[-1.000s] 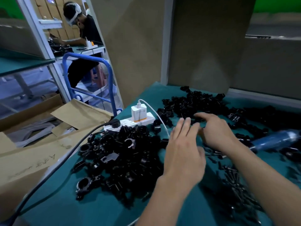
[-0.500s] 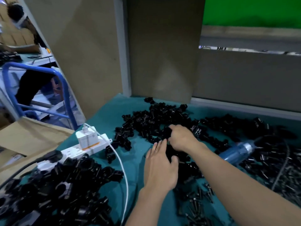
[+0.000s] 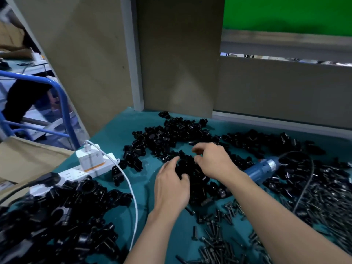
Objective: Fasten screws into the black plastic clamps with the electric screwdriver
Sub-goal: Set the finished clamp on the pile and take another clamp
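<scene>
Black plastic clamps (image 3: 171,134) lie in a loose heap across the teal table (image 3: 118,130), and a second heap (image 3: 62,216) sits at the near left. My left hand (image 3: 171,185) reaches into the middle heap, fingers and thumb curled round a black clamp (image 3: 182,166). My right hand (image 3: 213,161) hovers just right of it with bent fingers over the clamps; whether it holds one is hidden. The blue electric screwdriver (image 3: 262,168) lies on the table beyond my right wrist, untouched. Dark screws (image 3: 219,235) are scattered at the near right.
A white power strip (image 3: 85,172) with a charger (image 3: 89,161) and a white cable (image 3: 129,187) lies at the left. Cardboard panels (image 3: 177,63) wall off the back. A cardboard box (image 3: 24,159) and a blue trolley frame (image 3: 57,96) stand beyond the table's left edge.
The view swung right and down from the left heap towards the middle heap. Both hands moved into the middle heap, and my left hand's fingers went from straight to curled round a clamp.
</scene>
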The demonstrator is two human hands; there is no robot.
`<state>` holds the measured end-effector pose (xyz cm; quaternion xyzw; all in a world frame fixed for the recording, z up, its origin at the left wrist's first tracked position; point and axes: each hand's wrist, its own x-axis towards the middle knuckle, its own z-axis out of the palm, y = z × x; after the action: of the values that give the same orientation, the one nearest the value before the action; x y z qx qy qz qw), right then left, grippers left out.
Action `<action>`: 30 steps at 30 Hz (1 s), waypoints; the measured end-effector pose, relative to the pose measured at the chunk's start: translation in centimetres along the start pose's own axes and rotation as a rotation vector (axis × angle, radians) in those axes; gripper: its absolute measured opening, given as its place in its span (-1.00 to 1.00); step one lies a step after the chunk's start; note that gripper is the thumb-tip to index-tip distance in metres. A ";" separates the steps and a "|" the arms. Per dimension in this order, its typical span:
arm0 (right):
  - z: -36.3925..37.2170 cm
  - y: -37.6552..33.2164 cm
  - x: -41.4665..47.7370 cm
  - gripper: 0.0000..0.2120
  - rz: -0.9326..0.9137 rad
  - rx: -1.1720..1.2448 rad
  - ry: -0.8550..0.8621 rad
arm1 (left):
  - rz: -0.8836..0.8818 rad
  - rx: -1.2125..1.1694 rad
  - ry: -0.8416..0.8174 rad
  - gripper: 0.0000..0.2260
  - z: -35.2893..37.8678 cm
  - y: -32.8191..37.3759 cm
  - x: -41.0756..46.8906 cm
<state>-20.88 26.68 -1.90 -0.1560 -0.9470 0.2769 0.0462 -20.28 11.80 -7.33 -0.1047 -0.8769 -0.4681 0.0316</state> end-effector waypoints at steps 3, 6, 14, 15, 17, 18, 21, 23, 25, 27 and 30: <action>0.4 -0.8 -0.4 -0.63 0.035 -0.074 -0.067 | -0.055 -0.043 0.081 -0.49 -0.1 0.2 -0.8; 1.7 -2.1 -0.4 -0.66 0.012 -0.245 -0.052 | -0.069 -0.061 0.127 -0.46 -0.7 -0.1 -1.8; 1.3 -2.3 -2.5 -0.72 -0.011 0.211 0.158 | 0.048 -0.183 0.089 -0.48 -1.6 0.0 -2.2; 0.7 -1.9 -3.4 -0.74 -0.004 0.312 0.200 | 0.130 -0.204 0.076 -0.48 -1.7 0.1 -2.2; -0.6 -0.9 -5.6 -0.80 0.028 0.469 0.225 | 0.269 -0.223 0.033 -0.49 -1.8 0.4 -2.3; -1.0 -0.4 -6.9 -0.85 0.050 0.524 0.205 | 0.302 -0.237 -0.003 -0.54 -1.7 0.6 -2.4; -2.3 1.5 -10.9 -0.79 0.043 0.775 -0.025 | 0.320 -0.367 -0.180 -0.76 -0.7 1.6 -2.7; -3.2 2.8 -12.9 -0.79 0.054 0.915 -0.145 | 0.253 -0.535 -0.251 -0.82 0.3 2.4 -2.9; -3.8 4.2 -14.0 -0.83 0.064 0.820 -0.125 | 0.075 -0.765 -0.349 -0.74 1.0 3.5 -3.4; -4.1 4.8 -14.3 -0.82 0.059 0.709 -0.079 | -0.094 -0.962 -0.448 -0.64 1.2 4.3 -3.8; -4.8 4.3 -14.5 -0.79 0.012 0.816 -0.097 | -0.154 -1.066 -0.560 -0.64 1.1 4.7 -4.4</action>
<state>-5.14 27.88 -0.15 -0.1174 -0.7596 0.6371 0.0581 -14.92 14.57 -4.73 -0.1615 -0.5016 -0.7985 -0.2911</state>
